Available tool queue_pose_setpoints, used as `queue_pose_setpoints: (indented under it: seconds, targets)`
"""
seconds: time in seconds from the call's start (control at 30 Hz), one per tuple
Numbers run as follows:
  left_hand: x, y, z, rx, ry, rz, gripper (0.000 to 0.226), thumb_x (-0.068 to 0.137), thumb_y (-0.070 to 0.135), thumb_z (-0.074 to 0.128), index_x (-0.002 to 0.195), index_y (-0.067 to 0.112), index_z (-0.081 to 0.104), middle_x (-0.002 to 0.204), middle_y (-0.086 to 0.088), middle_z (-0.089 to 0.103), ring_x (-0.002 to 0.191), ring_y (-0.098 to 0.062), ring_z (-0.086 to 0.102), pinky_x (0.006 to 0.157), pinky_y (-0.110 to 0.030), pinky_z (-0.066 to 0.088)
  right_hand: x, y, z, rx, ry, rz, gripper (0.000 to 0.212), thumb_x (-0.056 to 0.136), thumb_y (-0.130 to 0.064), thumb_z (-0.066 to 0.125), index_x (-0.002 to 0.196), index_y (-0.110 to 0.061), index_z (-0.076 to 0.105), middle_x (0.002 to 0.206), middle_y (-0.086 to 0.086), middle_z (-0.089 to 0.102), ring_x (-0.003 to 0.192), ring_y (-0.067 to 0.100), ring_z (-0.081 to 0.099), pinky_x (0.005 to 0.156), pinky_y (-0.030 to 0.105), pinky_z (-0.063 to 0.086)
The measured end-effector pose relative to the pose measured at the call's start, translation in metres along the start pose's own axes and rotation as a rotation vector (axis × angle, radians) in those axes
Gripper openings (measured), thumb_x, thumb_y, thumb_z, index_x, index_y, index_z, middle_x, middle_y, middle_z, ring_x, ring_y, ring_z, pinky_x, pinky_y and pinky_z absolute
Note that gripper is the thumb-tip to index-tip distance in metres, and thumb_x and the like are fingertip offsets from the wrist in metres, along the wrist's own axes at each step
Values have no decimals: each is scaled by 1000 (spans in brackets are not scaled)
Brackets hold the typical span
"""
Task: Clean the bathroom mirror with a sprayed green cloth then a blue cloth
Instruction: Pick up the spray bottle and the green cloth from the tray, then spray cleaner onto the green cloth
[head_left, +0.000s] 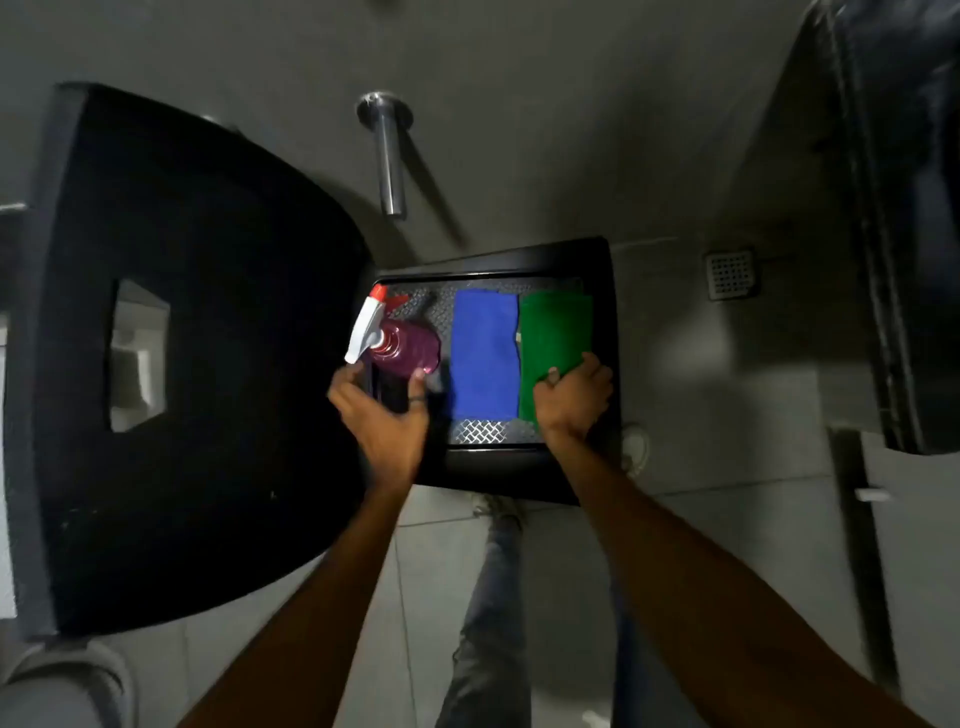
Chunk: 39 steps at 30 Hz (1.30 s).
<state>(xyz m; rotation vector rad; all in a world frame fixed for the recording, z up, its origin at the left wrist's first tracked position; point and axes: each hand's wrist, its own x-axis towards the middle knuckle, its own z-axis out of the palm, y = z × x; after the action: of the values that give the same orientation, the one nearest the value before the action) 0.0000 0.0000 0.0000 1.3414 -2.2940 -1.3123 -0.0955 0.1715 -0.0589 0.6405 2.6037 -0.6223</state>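
Nearest, the right hand (571, 397) grips the green cloth (555, 343) on the black tray (498, 467); left of it, the left hand (387, 410) spreads open around the spray bottle (402, 343). Lift both together, leaving the blue cloth (484, 356) between them flat.

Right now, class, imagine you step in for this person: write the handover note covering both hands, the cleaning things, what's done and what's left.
Left hand: open, reaching at the purple spray bottle, not yet gripping.
Right hand: pressed on the near end of the green cloth; grasp unclear.
Blue cloth: folded between bottle and green cloth, on the black tray.
Done: nothing visible.
Left: spray green cloth, wipe mirror, finish with blue.
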Motion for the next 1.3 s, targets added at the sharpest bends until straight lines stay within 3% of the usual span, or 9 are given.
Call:
queue_pose_setpoints:
  seconds: [0.13, 0.27, 0.43, 0.57, 0.8, 0.97, 1.1, 1.23, 1.3]
  targets:
    - [62, -12, -7, -170, -241, 16, 98, 73, 41, 90, 149, 20, 31, 150, -9, 54, 137, -19, 59, 119, -44, 47, 21, -9, 7, 147, -25, 129, 54, 84, -34, 69, 125, -2, 55, 126, 23, 64, 119, 41, 62, 94, 45, 50]
    - [108, -3, 1, -121, -452, 229, 96, 84, 16, 78, 162, 29, 23, 146, 1, 59, 130, -16, 64, 111, -42, 53, 46, -4, 2, 255, -161, -58, 34, 80, -18, 72, 107, 2, 64, 112, 25, 68, 100, 40, 68, 84, 46, 57]
    - [116, 35, 9, -136, -470, 294, 82, 76, -2, 50, 141, 48, 58, 130, 25, 70, 101, -9, 72, 93, -39, 59, 44, -14, -39, 897, -601, 156, 37, 81, 8, 55, 114, -6, 65, 77, 8, 75, 63, 25, 70, 67, 38, 58]
    - [86, 86, -11, -123, -363, 317, 86, 71, -2, 54, 120, 68, 60, 104, 36, 73, 92, -6, 71, 93, -40, 61, 25, -38, -111, 1172, -750, 239, 52, 88, 6, 50, 139, -2, 53, 114, 19, 68, 93, 33, 68, 86, 46, 58]
    - [14, 245, -71, -335, -483, 471, 88, 69, -3, 52, 133, 56, 61, 100, 25, 75, 72, -11, 63, 72, -27, 55, -21, -96, -280, 1458, -946, -33, 42, 99, -33, 46, 121, -9, 74, 123, 11, 75, 113, 26, 72, 94, 46, 59]
    - [-26, 354, -109, -406, -610, 641, 97, 66, -9, 51, 127, 65, 60, 99, 18, 75, 62, -6, 63, 67, -30, 56, -57, -146, -403, 1471, -908, -385, 69, 105, -55, 25, 156, -10, 33, 166, 9, 31, 154, 32, 27, 125, 58, 19]
    - [-53, 432, -133, -441, -643, 672, 76, 61, 2, 59, 123, 45, 64, 102, -4, 74, 82, -20, 68, 80, -53, 59, -73, -175, -480, 1450, -858, -531, 69, 102, -55, 34, 153, -9, 41, 162, 13, 37, 151, 35, 34, 122, 55, 29]
    - [-74, 485, -151, -471, -640, 628, 40, 57, 37, 64, 92, 18, 73, 87, -10, 71, 80, -23, 66, 81, -56, 60, -84, -198, -530, 1458, -835, -639, 69, 102, -56, 33, 148, -7, 48, 153, 16, 51, 134, 34, 56, 114, 54, 41]
    - [-79, 497, -153, -447, -622, 614, 30, 63, 24, 68, 88, 9, 74, 78, -9, 65, 72, -22, 61, 75, -59, 57, -89, -206, -544, 1490, -866, -682, 70, 100, -57, 36, 147, -7, 50, 147, 15, 57, 128, 33, 62, 104, 52, 51]
